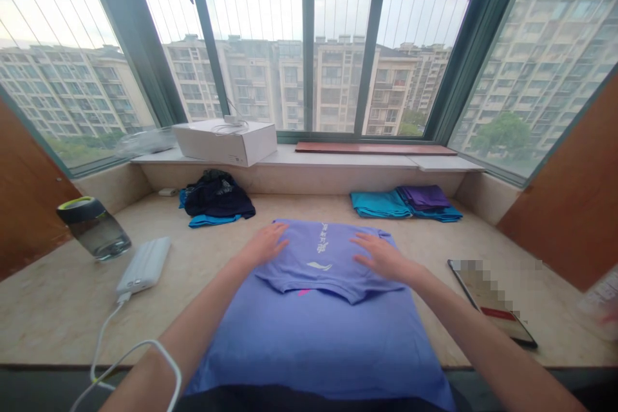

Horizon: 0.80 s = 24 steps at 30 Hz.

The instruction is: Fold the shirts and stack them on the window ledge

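Note:
A lavender-blue T-shirt (309, 335) lies spread on the counter, its far part folded over toward me so that white lettering and a white logo show on top. The near end reaches past the counter's front edge. On the left side of the folded part rests my left hand (267, 244), fingers stretched out. My right hand (379, 257) lies flat on the right side of the same fold, its fingers apart. Neither hand grips the cloth. A small pink mark peeks out under the folded collar.
Folded teal and purple clothes (381, 203) sit at the back right, with a dark crumpled garment (215, 193) back left. A water bottle (96, 232), a white power bank (145, 264) and its cable (103, 322) are left. A phone (492, 309) lies right. A white box (222, 141) stands on the sill.

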### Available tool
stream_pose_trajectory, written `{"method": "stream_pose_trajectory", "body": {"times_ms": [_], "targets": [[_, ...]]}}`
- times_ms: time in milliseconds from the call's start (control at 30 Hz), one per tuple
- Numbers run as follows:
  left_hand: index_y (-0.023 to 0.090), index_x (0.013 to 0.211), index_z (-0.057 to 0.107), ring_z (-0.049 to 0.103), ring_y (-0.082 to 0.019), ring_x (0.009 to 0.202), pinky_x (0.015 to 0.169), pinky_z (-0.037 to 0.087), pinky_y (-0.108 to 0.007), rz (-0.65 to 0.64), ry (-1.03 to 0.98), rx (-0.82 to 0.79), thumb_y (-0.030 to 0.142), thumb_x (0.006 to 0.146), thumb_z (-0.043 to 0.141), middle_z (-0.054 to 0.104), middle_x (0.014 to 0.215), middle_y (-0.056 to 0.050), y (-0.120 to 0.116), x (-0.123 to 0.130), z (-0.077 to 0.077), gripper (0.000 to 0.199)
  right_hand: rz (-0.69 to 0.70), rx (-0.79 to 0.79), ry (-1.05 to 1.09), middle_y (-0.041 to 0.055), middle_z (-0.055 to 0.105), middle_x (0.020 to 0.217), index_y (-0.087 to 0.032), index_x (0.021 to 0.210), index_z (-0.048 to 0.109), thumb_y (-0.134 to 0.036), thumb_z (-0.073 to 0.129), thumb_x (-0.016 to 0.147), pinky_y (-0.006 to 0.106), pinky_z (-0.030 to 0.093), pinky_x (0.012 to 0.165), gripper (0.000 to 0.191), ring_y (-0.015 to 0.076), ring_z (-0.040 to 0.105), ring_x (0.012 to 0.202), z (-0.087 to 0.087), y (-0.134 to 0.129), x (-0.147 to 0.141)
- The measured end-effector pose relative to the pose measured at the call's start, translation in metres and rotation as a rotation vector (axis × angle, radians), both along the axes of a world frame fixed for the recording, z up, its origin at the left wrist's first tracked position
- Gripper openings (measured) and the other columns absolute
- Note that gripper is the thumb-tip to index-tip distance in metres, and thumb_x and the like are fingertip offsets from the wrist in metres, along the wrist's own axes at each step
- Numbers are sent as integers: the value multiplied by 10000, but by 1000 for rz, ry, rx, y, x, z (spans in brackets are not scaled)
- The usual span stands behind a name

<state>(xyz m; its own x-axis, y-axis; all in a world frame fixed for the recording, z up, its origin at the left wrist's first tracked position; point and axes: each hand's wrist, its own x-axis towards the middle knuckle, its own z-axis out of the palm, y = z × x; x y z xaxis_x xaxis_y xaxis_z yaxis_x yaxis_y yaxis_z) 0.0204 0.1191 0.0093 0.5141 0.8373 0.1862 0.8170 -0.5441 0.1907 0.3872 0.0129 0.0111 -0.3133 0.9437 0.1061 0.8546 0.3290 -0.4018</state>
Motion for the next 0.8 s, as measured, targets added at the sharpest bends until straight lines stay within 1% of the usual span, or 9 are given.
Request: {"method": "stream_pose_trajectory", "body": {"times_ms": [67, 133, 200, 267, 367, 467, 567, 667, 800], "targets": [[190, 1402, 553, 479, -299, 1392, 1162, 352, -424, -58, 61, -78, 444, 956, 524, 525, 1498, -158, -10, -3, -14, 514, 146, -145, -17, 90, 371, 1615, -299, 1523, 445, -575, 497, 980, 476, 268, 1213, 611, 304, 342, 1483, -7, -27, -13], [173, 1447, 512, 404, -314, 1449, 1179, 320, -464, -68, 103, -119, 487, 992, 438, 440, 1563, -178, -16, -6, -23, 558, 208, -222, -37, 67, 253, 1663, -337, 1557, 371, -619, 445, 990, 514, 188, 1237, 637, 322, 217, 1530, -13, -49, -24], [169, 1455, 505, 386, -326, 1459, 1181, 312, -492, -55, 106, -115, 491, 1004, 411, 429, 1569, -185, -19, -7, -26, 562, 219, -217, -54, 55, 188, 1677, -352, 1567, 338, -623, 424, 998, 552, 118, 1245, 637, 335, 131, 1546, -15, -61, -29], [176, 1438, 526, 414, -330, 1441, 1181, 310, -504, -58, 107, -90, 471, 1007, 416, 469, 1541, -183, -20, -5, -25, 534, 232, -197, -64, 66, 231, 1665, -335, 1554, 375, -606, 379, 1018, 552, 139, 1242, 601, 328, 160, 1542, -13, -61, -29], [183, 1444, 517, 411, -299, 1446, 1204, 271, -477, -59, 151, -37, 376, 1020, 399, 480, 1538, -161, -14, 2, -19, 481, 203, -117, -96, 92, 458, 1563, -266, 1474, 523, -512, 333, 1056, 444, 289, 1211, 521, 271, 373, 1472, -6, -39, -19], [155, 1476, 465, 377, -283, 1467, 1211, 256, -447, 30, 202, -20, 259, 1006, 406, 434, 1571, -161, 4, 9, -12, 485, -21, 69, -209, 96, 580, 1459, -224, 1388, 608, -352, 438, 1036, 364, 344, 1172, 411, 242, 506, 1371, 2, 0, 1], [117, 1452, 479, 423, -321, 1432, 1166, 320, -465, 119, 202, -25, 208, 984, 429, 460, 1540, -202, 31, 15, -8, 480, -208, 112, -275, 144, 635, 1378, -174, 1326, 646, -237, 446, 1011, 396, 393, 1115, 378, 280, 567, 1299, 5, 36, 24], [135, 1378, 551, 539, -323, 1324, 1085, 408, -434, 157, 184, -33, 197, 970, 451, 574, 1433, -199, 52, 19, -7, 425, -302, 90, -290, 154, 690, 1286, -163, 1301, 657, -261, 488, 997, 390, 452, 1030, 361, 290, 625, 1213, 0, 56, 40], [167, 1201, 661, 640, -303, 1151, 954, 482, -377, 178, 173, -45, 204, 942, 509, 692, 1231, -154, 60, 22, -10, 303, -336, 53, -283, 89, 748, 1178, -221, 1268, 676, -309, 592, 954, 354, 467, 972, 337, 265, 658, 1144, -8, 64, 49]]}}
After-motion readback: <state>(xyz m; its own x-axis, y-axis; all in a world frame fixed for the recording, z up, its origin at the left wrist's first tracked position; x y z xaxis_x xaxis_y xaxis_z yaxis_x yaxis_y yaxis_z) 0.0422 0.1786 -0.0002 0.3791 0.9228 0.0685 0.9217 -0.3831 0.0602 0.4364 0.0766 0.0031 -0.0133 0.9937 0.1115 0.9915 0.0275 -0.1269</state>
